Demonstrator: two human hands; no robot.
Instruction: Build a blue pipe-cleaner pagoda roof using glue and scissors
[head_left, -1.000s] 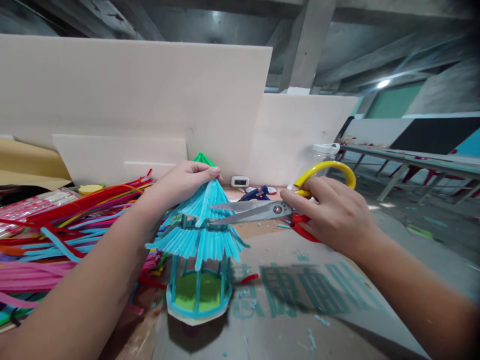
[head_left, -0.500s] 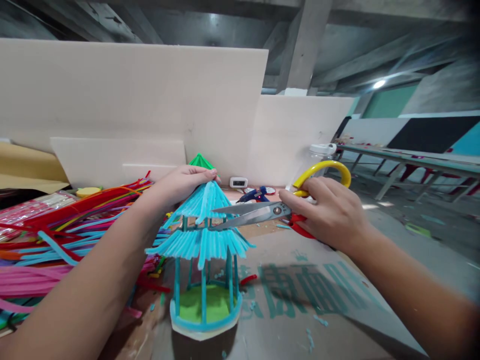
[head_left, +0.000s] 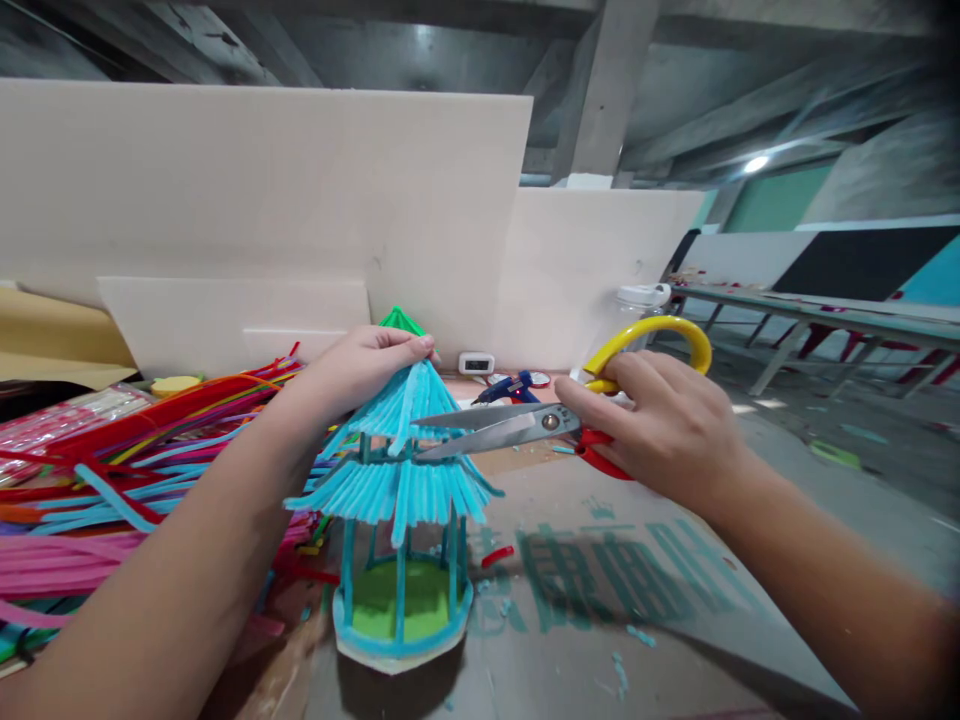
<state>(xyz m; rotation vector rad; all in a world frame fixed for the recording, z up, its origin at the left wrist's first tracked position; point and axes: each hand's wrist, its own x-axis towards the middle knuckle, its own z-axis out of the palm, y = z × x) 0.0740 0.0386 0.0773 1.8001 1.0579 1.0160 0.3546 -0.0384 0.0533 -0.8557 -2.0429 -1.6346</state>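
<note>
A two-tiered model pavilion (head_left: 401,500) of blue pipe cleaners, with a green floor, is in front of me, its base tilted above the table. My left hand (head_left: 382,355) grips it near the top of the upper roof, fingers closed; part of the roof is hidden behind the hand. A green peak (head_left: 403,320) shows just behind my fingers. My right hand (head_left: 652,420) holds scissors (head_left: 517,428) with one yellow and one red handle. Their blades are parted and point left, at the edge of the upper roof, above the lower one.
Bundles of coloured pipe cleaners (head_left: 90,480) lie at the left. A blue glue gun (head_left: 510,388), a small white digital device (head_left: 476,363) and a clear jar (head_left: 637,305) stand towards the back, before white boards (head_left: 262,190). Blue scraps (head_left: 619,675) litter the cardboard.
The pavilion's base has swung slightly to the left. The scissors have shifted a little left, and their blades remain parted at the upper roof's edge.
</note>
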